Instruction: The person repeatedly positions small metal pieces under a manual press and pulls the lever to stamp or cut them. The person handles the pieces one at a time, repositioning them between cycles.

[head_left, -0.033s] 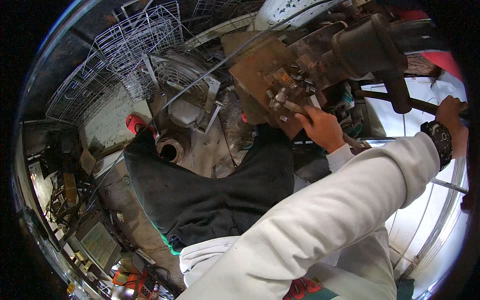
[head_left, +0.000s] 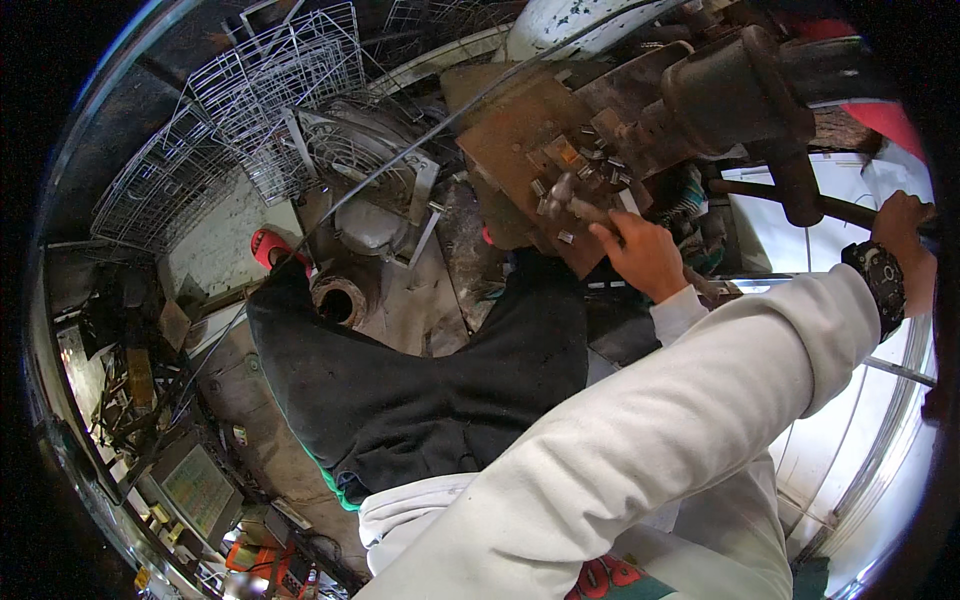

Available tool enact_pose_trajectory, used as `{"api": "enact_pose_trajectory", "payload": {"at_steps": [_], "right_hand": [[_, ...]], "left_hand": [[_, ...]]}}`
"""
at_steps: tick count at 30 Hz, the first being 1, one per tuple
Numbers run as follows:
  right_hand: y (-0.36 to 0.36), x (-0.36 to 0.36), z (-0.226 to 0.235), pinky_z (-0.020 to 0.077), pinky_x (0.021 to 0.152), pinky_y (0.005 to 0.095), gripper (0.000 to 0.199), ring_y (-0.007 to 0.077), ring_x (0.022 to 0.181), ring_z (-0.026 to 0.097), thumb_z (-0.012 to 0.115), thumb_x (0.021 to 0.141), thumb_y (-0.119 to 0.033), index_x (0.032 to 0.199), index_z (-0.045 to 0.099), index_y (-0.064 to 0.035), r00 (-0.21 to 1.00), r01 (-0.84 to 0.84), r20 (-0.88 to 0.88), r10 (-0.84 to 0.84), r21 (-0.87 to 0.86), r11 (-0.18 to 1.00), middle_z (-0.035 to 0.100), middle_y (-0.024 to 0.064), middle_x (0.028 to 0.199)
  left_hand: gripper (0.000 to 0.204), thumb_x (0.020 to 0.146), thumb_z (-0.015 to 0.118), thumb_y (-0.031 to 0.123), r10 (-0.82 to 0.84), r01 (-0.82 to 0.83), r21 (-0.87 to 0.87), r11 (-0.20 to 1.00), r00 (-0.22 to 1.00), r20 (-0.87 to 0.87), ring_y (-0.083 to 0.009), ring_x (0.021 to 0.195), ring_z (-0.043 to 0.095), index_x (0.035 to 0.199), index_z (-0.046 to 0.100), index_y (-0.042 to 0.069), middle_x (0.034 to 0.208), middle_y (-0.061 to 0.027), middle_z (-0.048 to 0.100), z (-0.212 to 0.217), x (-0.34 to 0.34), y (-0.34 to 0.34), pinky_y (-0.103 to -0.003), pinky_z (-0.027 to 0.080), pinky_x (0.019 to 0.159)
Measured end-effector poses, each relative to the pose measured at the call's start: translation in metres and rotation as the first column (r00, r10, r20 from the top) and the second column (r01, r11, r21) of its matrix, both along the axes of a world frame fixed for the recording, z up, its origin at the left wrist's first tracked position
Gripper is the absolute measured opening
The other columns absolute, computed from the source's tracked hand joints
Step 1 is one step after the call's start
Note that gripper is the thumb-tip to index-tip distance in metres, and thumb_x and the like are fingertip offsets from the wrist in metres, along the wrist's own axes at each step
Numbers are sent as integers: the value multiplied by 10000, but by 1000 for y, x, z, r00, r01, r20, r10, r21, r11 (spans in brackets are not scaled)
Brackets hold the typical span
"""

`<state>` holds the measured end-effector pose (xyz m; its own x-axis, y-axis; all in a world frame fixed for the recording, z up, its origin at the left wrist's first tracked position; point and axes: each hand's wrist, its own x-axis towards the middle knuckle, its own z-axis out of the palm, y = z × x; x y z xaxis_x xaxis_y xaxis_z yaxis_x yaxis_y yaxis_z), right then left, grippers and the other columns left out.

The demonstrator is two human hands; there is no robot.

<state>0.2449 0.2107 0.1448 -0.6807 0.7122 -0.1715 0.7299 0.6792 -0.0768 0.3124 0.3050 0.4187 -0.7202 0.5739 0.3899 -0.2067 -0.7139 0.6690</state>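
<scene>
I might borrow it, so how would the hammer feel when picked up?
The hammer is probably head-heavy, since its metal head looks bulky beside the slimmer handle. It should stay stiff rather than flex: the handle looks wooden.

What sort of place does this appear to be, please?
Probably a cluttered metal workshop, judging by the hammer, the small metal pieces on a brown plate, and the heavy, rusty-looking machine beside them.

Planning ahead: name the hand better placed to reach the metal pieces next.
Probably the right hand: it holds the hammer beside the metal pieces; the left hand grips the dark bar, farther off.
</scene>
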Motion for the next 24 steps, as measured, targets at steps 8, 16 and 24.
{"api": "enact_pose_trajectory", "payload": {"at_steps": [8,16,24], "right_hand": [[2,-1,7,557,639,491,448,414,742,678,511,976,-463,994,658,-40,994,41,-106,-36,42,998,694,202,885],[4,-6,7,571,611,457,457,375,678,687,508,976,-481,1046,653,-54,999,19,-30,-17,73,997,686,195,804],[12,-1,1,562,574,446,450,375,657,683,527,972,-468,1040,670,-47,995,77,-75,-69,109,991,693,209,809]], "left_hand": [[198,533,697,119,-14,14,3,1000,999,42,-419,666,618,688,663,1,694,-236,632,-1,-4,-5,-514,486,641],[154,535,703,137,88,-87,13,996,987,-134,-398,669,635,604,660,6,692,-236,637,-7,-11,-5,-499,486,628],[169,557,700,158,98,-96,19,995,984,-151,-392,673,629,610,663,2,714,-228,646,-6,-9,-2,-500,472,637]]}}
